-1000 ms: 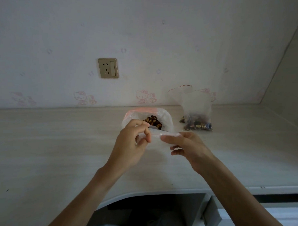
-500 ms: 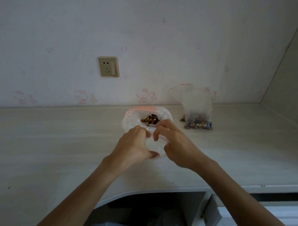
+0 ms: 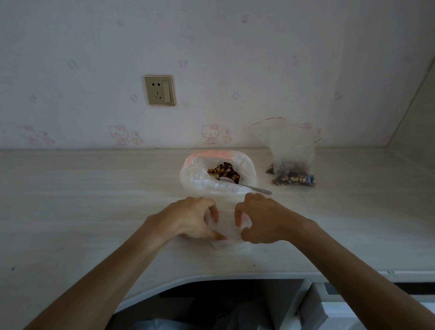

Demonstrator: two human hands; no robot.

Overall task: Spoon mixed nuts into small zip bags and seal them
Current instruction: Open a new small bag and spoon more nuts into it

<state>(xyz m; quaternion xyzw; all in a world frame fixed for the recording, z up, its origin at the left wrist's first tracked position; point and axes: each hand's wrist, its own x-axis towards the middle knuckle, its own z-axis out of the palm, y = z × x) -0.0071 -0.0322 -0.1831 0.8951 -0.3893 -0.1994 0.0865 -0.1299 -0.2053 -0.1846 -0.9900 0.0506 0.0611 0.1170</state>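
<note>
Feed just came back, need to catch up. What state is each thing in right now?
Small bag: empty, on the counter, held by both hands.
Left hand: grips the small bag.
Right hand: grips the small bag.
Big bag: open, nuts inside.
Spoon: resting in the big bag, handle sticking out.
Filled bag: upright, nuts at the bottom.

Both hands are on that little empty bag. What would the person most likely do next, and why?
Probably pull the small bag's mouth open. Both hands, left and right, pinch its top edges on the counter, and it looks empty. The spoon rests in the big bag of nuts just behind, so an open mouth is needed before scooping.
</note>
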